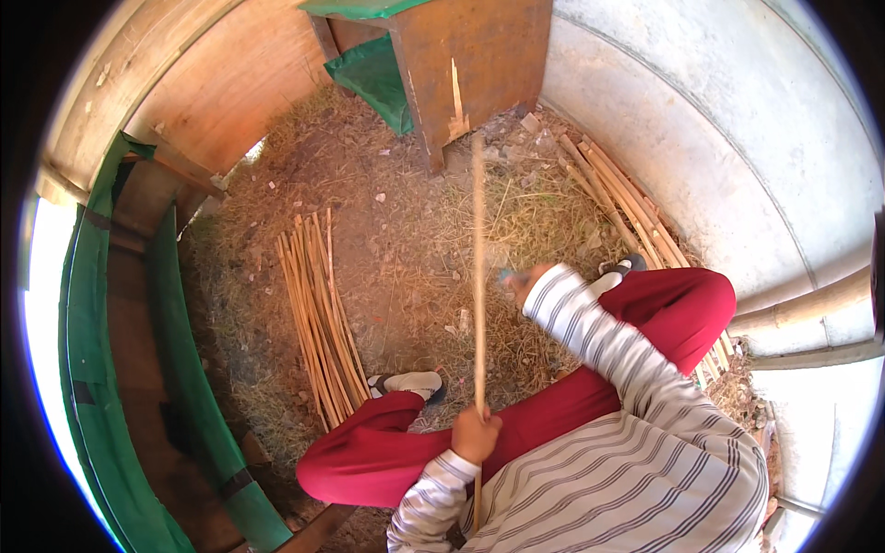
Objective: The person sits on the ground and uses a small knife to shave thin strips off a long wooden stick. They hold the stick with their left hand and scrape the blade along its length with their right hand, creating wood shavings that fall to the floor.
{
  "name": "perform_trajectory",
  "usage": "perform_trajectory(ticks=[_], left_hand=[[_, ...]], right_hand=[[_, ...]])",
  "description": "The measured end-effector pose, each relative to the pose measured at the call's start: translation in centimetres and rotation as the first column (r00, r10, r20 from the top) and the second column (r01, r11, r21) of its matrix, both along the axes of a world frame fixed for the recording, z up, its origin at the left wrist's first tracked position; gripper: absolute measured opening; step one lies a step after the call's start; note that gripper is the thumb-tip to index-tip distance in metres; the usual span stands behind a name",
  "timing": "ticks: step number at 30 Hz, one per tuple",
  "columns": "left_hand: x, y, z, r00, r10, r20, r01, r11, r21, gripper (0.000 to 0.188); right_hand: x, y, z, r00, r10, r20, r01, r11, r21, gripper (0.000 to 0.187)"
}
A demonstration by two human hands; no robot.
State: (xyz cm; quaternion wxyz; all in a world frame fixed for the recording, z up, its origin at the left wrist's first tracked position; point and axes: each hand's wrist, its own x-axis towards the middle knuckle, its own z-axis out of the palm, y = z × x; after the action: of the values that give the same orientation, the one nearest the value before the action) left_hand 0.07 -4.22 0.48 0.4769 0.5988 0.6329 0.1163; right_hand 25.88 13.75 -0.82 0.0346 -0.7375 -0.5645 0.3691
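A long thin bamboo stick (pixel 478 267) runs from my lap out over the straw-covered ground. My left hand (pixel 477 433) is closed around its near end, above my red-trousered knee. My right hand (pixel 525 279) is further along, beside the stick, gripping a small tool with a blue-green handle (pixel 506 275); the blade is hidden and blurred. My striped sleeves and red trousers fill the lower right.
A bundle of split bamboo sticks (pixel 320 318) lies on the ground to the left. Another pile (pixel 627 207) lies along the pale curved wall at right. A wooden bench with green cloth (pixel 442 64) stands ahead. Green netting (pixel 184 369) lines the left side.
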Motion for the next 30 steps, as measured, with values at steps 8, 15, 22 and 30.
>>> perform_trajectory(ticks=[8,15,22,30], left_hand=[[1.8,1.0,5.2,0.983,-0.153,0.100,0.128,0.966,0.224,0.013],[-0.4,2.8,3.8,0.980,-0.100,0.171,0.071,0.983,0.169,0.021],[-0.9,3.5,0.9,0.878,0.323,0.354,-0.188,0.911,-0.366,0.023],[-0.9,3.9,-0.4,0.864,0.375,0.336,-0.233,0.890,-0.393,0.022]], right_hand=[[10.0,2.3,-2.8,0.869,-0.478,-0.129,0.489,0.791,0.367,0.052],[0.9,-3.6,4.6,0.946,-0.128,-0.297,0.204,0.949,0.239,0.057],[-4.4,-6.4,4.5,0.946,0.251,-0.204,-0.187,0.939,0.288,0.049],[-4.9,-6.4,3.9,0.879,0.431,-0.204,-0.346,0.870,0.351,0.035]])
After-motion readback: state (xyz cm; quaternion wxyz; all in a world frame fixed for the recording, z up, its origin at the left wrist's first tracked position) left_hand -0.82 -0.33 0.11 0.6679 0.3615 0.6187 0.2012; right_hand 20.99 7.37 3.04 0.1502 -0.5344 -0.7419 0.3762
